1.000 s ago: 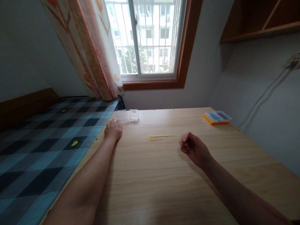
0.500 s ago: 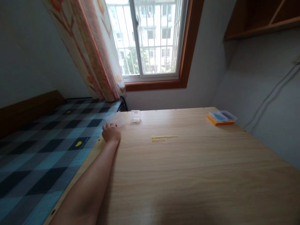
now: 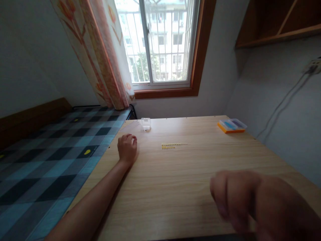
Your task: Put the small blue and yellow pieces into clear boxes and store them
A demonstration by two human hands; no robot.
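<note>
My left hand (image 3: 127,148) is at the left part of the table, its fingers curled at the near edge of a thin clear plastic piece (image 3: 133,126). Whether that piece is a bag, a sheet or a lid is hard to tell. Just beyond it stands a small clear case (image 3: 145,124) with its lid raised. Two rows of tiny yellow pieces (image 3: 170,145) lie to the right of this hand, too small to name. Over the near right of the table, my right hand (image 3: 240,197) is blurred, with bent fingers; anything in it is hidden.
An orange box with a clear lid (image 3: 232,126) sits at the far right of the wooden table (image 3: 175,187). On the left is a bed with a checked cover (image 3: 57,160). A shelf (image 3: 278,33) and a cable (image 3: 283,100) are on the right wall.
My left hand has come slightly nearer and to the right, and the clear plastic piece has shifted right with it. My right hand has entered at the lower right.
</note>
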